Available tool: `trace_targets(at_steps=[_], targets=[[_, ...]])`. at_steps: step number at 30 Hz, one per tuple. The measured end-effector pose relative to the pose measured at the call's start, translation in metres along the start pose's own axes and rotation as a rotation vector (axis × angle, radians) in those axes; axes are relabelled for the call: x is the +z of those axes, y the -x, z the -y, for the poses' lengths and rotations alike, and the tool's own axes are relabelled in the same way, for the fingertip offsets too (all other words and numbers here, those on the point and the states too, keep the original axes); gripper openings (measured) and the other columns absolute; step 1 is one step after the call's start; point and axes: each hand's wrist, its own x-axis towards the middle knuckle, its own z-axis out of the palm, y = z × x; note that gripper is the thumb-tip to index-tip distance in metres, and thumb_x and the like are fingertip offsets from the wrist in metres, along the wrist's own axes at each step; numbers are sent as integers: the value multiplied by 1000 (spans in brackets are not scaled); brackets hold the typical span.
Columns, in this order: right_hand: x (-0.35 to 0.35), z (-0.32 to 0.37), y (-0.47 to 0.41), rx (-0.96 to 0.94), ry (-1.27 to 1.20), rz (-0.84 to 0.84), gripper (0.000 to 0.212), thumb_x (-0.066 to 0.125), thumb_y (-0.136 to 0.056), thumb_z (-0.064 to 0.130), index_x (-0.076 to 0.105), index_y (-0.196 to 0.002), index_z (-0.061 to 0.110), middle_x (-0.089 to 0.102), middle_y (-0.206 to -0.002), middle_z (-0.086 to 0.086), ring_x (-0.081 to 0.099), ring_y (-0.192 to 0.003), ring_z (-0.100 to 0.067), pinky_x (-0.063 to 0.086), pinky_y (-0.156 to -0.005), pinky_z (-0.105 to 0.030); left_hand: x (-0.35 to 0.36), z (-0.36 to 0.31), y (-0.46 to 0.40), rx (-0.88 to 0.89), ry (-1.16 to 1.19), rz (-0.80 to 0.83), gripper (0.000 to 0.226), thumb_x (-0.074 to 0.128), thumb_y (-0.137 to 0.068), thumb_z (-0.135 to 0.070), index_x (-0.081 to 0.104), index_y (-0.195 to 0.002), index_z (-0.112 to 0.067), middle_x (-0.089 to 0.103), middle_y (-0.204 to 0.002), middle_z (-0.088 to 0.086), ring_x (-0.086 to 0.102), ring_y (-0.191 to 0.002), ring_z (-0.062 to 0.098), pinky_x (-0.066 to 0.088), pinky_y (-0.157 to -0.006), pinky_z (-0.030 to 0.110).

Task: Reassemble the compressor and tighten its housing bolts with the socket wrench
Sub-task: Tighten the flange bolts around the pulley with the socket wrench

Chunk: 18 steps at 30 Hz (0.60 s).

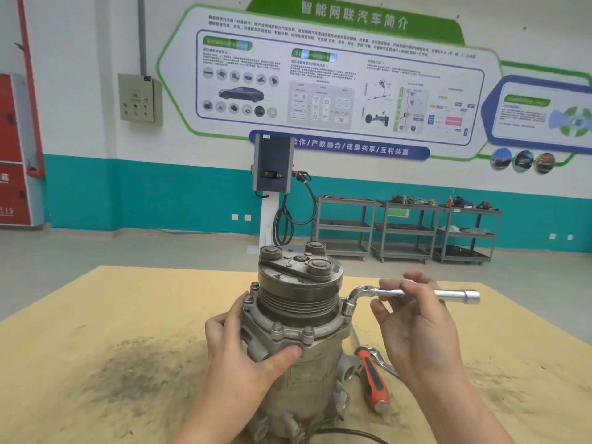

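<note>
The grey metal compressor (301, 318) stands upright on the wooden table, pulley end up. Several bolts sit around its housing flange, two of them at the front (292, 330). My left hand (246, 350) grips the housing from the left, thumb across the front. A chrome L-shaped socket wrench (407, 293) has its socket down over a bolt on the flange's right side, its handle pointing right. My right hand (416, 322) holds the handle between fingertips and thumb.
A red-handled screwdriver (373, 379) and a chrome tool (381, 360) lie on the table (96, 363) just right of the compressor. A dark stain marks the table at left. Grey shelving carts (407, 232) and a charging post (274, 187) stand far behind.
</note>
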Motion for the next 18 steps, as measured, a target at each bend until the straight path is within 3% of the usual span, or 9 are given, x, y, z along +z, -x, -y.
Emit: trace_targets(at_steps=[2, 4, 7, 10, 12, 14, 15, 18], targets=[[3, 0, 17, -148, 115, 19, 27, 43, -92, 1, 55, -84, 24, 67, -70, -5, 59, -61, -13, 46, -61, -28, 0, 0, 1, 23, 14, -3, 107, 59, -31, -98, 17, -125, -70, 22, -110, -42, 37, -114, -15, 32, -100, 24], [5, -4, 34, -361, 367, 65, 29, 49, -86, 7, 56, -84, 34, 69, -77, -3, 60, -61, -15, 50, -59, -22, 1, 2, 1, 28, 37, -7, 106, 60, -30, -98, 20, -124, -71, 22, -110, -44, 36, -113, -21, 31, -99, 23], [15, -16, 48, -649, 700, 174, 27, 60, -84, 15, 55, -86, 42, 64, -83, 5, 63, -70, -10, 52, -62, -18, 5, 5, 1, 35, 88, -23, 114, 70, -37, -89, 29, -137, -52, 27, -115, -35, 41, -117, -9, 31, -102, 23], [30, -29, 48, -825, 957, 265, 7, 71, -84, 20, 64, -82, 22, 57, -79, 10, 59, -69, -10, 50, -61, -25, 9, 7, 2, 41, 98, -51, 112, 76, -49, -63, 35, -147, -25, 30, -123, -11, 43, -120, 1, 32, -100, 16], [38, -29, 46, -825, 1010, 293, 8, 76, -80, 15, 69, -79, 14, 59, -81, 8, 58, -69, -8, 50, -61, -27, 8, 5, 3, 61, 101, -32, 108, 73, -55, -51, 32, -150, -20, 29, -128, -6, 40, -122, 2, 32, -107, 20], [43, -20, 46, -882, 1003, 330, 10, 77, -80, 15, 70, -79, 9, 60, -84, 5, 56, -73, -4, 50, -64, -19, 5, 2, 4, 67, 99, 14, 113, 70, -58, -56, 23, -154, -19, 26, -132, -8, 35, -131, 10, 27, -116, 30], [43, -15, 46, -924, 979, 334, 12, 74, -83, 19, 70, -81, 8, 59, -86, 4, 56, -77, -3, 49, -67, -15, 4, 1, 4, 66, 92, 35, 118, 67, -58, -62, 16, -156, -20, 23, -134, -12, 32, -134, 10, 23, -117, 29], [43, -1, 45, -894, 781, 231, 9, 53, -96, 26, 62, -93, 25, 59, -78, 11, 60, -69, -4, 49, -65, -18, 4, 2, 2, 60, 62, 56, 123, 58, -59, -71, 0, -157, -23, 14, -139, -22, 21, -139, 7, 15, -112, 21]])
